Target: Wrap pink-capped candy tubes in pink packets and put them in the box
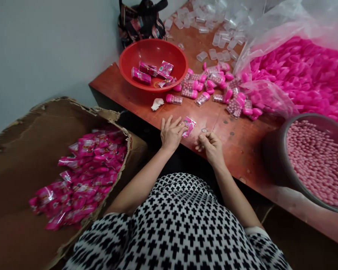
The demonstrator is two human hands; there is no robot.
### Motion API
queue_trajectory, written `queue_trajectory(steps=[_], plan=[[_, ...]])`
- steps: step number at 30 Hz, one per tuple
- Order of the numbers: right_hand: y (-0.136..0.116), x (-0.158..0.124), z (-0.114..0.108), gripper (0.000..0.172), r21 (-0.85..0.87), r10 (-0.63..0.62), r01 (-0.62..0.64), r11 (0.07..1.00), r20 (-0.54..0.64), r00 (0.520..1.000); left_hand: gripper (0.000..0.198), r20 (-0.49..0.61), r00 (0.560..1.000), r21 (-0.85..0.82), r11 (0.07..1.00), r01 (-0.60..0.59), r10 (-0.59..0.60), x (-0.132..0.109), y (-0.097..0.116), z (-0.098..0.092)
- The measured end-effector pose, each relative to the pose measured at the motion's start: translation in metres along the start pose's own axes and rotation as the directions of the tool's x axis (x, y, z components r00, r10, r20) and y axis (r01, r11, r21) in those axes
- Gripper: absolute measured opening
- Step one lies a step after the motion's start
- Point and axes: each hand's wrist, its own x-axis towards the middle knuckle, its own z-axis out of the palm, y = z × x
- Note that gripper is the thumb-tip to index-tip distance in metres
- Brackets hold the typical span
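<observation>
Resting at the bench (pixel 146 103) edge, bare wood ahead, spread left hand (pixel 171 134) touches a shiny pink packet (pixel 189 125); right hand (pixel 211 145) curled closed.

Plain pale grey-blue wall (pixel 45 45) at left and rear, matte. Reddish-brown wooden table (pixel 242 146) close against it, top scuffed and glossy (soft sheen near the front edge). Torn cardboard box (pixel 14 157) low on the left beside the table. Dark floor (pixel 312 251) below the table's right end. Even, diffuse light, faint shadows
</observation>
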Motion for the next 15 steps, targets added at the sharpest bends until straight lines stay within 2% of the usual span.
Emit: queue_trajectory(steps=[4,6,9,11,13,15], plan=[[0.002,0.009,0.000,0.029,-0.007,-0.011,0.011,1.000,-0.007,1.000,0.016,-0.020,0.999,0.018,0.999,-0.038,0.039,-0.001,-0.005,0.001],[0.005,0.017,0.003,0.029,-0.010,-0.039,0.039,0.999,-0.049,0.998,0.014,-0.026,0.998,0.034,0.998,-0.055,0.056,-0.002,-0.006,0.002],[0.008,0.029,0.012,0.039,0.038,-0.069,0.074,0.997,-0.103,0.992,0.015,-0.040,0.996,0.013,0.997,-0.076,0.076,-0.007,0.000,0.002],[0.007,0.036,0.017,0.047,0.089,-0.066,0.073,0.993,-0.090,0.994,0.016,-0.037,0.997,-0.042,0.996,-0.075,0.074,-0.013,0.009,0.002],[0.004,0.040,0.017,0.047,0.118,-0.070,0.078,0.990,-0.073,0.995,0.022,-0.032,0.999,-0.118,0.993,-0.030,0.026,-0.019,0.018,0.001],[-0.001,0.042,0.013,0.044,0.111,-0.078,0.082,0.990,-0.038,0.996,0.034,-0.010,0.996,-0.220,0.971,0.090,-0.094,-0.022,0.024,-0.002]])
